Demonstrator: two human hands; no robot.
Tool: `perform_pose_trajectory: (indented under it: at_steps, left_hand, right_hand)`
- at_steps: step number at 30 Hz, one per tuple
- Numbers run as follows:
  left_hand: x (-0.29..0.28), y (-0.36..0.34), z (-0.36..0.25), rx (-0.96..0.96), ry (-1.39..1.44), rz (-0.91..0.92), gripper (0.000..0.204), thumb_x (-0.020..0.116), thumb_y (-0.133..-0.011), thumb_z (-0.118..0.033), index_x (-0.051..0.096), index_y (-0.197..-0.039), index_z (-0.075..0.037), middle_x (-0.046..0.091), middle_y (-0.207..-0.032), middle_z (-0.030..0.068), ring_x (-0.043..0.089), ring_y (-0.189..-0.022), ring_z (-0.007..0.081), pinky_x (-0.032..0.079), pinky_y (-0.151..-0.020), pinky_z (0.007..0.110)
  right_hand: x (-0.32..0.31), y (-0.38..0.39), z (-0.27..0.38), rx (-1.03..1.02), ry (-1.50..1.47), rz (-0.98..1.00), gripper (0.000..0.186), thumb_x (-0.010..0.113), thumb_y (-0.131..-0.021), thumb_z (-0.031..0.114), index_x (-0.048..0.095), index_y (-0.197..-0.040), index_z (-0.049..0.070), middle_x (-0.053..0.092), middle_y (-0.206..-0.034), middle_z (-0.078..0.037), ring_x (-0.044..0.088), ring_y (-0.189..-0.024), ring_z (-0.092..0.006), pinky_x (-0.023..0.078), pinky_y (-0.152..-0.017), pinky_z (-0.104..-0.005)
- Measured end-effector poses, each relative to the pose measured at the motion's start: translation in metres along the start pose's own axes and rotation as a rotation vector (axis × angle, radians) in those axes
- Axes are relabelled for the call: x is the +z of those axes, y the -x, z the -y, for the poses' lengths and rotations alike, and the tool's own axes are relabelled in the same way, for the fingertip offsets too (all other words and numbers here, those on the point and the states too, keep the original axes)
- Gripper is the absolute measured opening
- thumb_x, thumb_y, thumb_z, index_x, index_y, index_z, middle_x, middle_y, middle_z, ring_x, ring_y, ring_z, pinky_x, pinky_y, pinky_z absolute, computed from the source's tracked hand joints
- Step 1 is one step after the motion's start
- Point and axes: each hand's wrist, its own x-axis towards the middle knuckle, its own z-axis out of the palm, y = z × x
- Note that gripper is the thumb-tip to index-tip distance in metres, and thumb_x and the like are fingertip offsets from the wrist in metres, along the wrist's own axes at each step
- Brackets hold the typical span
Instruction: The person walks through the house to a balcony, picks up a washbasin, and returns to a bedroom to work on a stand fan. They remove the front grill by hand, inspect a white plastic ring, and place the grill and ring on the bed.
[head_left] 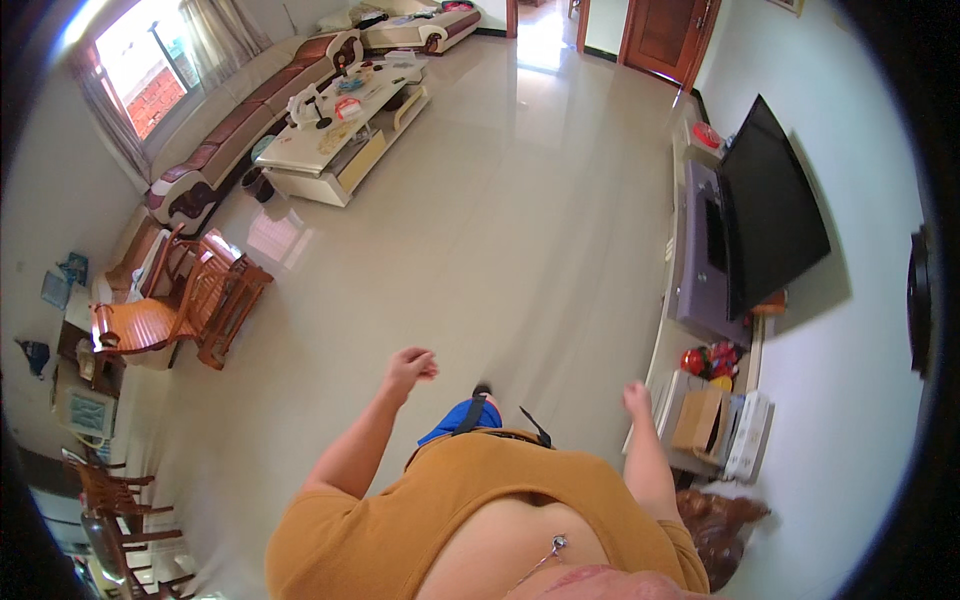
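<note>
My left hand (411,368) is held out in front of my body above the tiled floor (490,250), its fingers loosely curled with nothing seen in them. Lower at my right side, my right hand (636,398) is closed like a fist, and no object shows in it. It is nearest to the low cabinet (668,400) along the right wall, apart from it. One dark shoe (483,389) shows below my blue shorts (450,420).
A coffee table (300,150) with clutter stands before a long sofa (215,140) at the far left. A wooden chair (235,290) is at the left. On the right are a television (770,210), a cardboard box (698,420) and a brown carved piece (715,530). A wooden door (665,38) is ahead.
</note>
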Motion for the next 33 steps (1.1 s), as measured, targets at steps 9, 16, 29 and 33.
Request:
perform_pose_trajectory:
  at_steps: [9, 16, 29, 33]
  left_hand:
    - [0.083, -0.305, -0.065, -0.145, 0.032, -0.112, 0.017, 0.055, -0.081, -0.011, 0.057, -0.086, 0.005, 0.058, -0.068, 0.0089, 0.058, -0.058, 0.0158, 0.050, -0.052, 0.026]
    - [0.333, -0.559, -0.277, 0.067, -0.117, 0.468, 0.017, 0.055, -0.082, -0.013, 0.057, -0.083, 0.004, 0.058, -0.070, 0.0072, 0.057, -0.062, 0.0142, 0.050, -0.059, 0.027]
    - [0.430, -0.884, -0.295, -0.231, -0.265, 0.232, 0.016, 0.057, -0.080, -0.012, 0.059, -0.083, 0.004, 0.060, -0.068, 0.0096, 0.058, -0.059, 0.0149, 0.049, -0.052, 0.026]
    - [0.464, -0.975, -0.357, -0.272, -0.167, 0.014, 0.017, 0.057, -0.080, -0.011, 0.057, -0.086, 0.004, 0.060, -0.072, 0.0106, 0.059, -0.060, 0.0174, 0.050, -0.054, 0.028]
  right_hand:
    - [0.011, -0.199, 0.272, -0.471, 0.021, 0.356, 0.019, 0.055, -0.076, 0.019, 0.056, -0.089, 0.005, 0.059, -0.073, -0.006, 0.052, -0.066, -0.0130, 0.043, -0.061, -0.0285]
    - [-0.031, -0.288, 0.029, 0.205, 0.376, 0.270, 0.027, 0.050, -0.078, 0.027, 0.059, -0.086, 0.003, 0.058, -0.082, -0.014, 0.056, -0.076, -0.0269, 0.045, -0.062, -0.0367]
    - [-0.093, -0.819, 0.201, 0.519, 0.048, 0.316, 0.030, 0.048, -0.079, 0.025, 0.060, -0.096, 0.004, 0.060, -0.098, -0.016, 0.058, -0.090, -0.0296, 0.046, -0.075, -0.0368]
    - [-0.127, -1.054, 0.412, -0.033, -0.050, 0.144, 0.033, 0.054, -0.075, 0.030, 0.058, -0.097, 0.007, 0.062, -0.091, -0.014, 0.058, -0.087, -0.0292, 0.046, -0.074, -0.0343]
